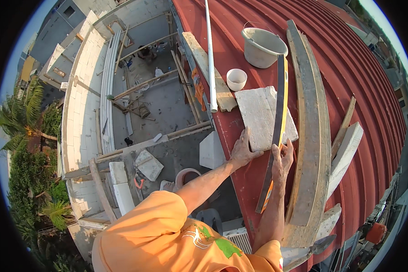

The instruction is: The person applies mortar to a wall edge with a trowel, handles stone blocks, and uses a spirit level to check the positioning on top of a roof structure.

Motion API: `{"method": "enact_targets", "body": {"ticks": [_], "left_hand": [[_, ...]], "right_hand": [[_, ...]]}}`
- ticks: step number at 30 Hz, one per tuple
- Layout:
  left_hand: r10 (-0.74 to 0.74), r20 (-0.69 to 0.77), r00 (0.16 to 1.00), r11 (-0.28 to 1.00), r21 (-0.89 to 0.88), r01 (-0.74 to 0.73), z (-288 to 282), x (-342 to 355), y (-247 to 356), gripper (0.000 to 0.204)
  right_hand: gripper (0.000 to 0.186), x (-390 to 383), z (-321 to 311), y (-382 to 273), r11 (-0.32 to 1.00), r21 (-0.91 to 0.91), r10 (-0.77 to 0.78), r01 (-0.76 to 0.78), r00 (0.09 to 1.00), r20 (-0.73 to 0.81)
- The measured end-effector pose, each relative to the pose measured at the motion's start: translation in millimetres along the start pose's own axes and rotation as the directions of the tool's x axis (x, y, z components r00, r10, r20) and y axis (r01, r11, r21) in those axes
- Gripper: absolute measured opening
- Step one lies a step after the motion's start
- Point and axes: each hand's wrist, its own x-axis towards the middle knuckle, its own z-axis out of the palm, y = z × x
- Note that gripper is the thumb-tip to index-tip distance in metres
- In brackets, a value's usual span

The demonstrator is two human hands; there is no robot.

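A pale rectangular building block lies on the red ribbed metal roof. My left hand grips its near left corner, with the fingers along the side and the thumb at the near edge. A long black and yellow spirit level rests across the right part of the block and reaches past it, far and near. My right hand is closed about the level at the block's near edge, the thumb and fingers on either side. How firmly it grips does not show.
Beyond the block stand a white cup and a grey bucket. Long boards lie to the right, a plank and a white pipe to the left. The roof edge drops at left to a walled, unfinished floor below.
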Motion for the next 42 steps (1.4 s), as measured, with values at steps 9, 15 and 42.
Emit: {"method": "enact_targets", "body": {"ticks": [9, 15, 42], "left_hand": [[-0.121, 0.024, 0.992, 0.993, -0.003, 0.121, -8, -9, 18, 0.12], [-0.048, -0.024, 0.999, 0.992, 0.115, 0.05, -6, 12, 1, 0.111], [0.192, -0.017, 0.981, 0.879, 0.449, -0.164, -4, 85, 18, 0.095]], "right_hand": [[0.075, 23, 6, 6, 0.998, -0.029, 0.047, -0.047, 0.998, 0.031], [0.073, 47, 24, 6, 0.998, 0.035, 0.052, -0.054, 0.997, 0.049], [0.067, 16, 5, 9, 0.944, -0.303, -0.149, 0.128, 0.988, -0.046]]}}
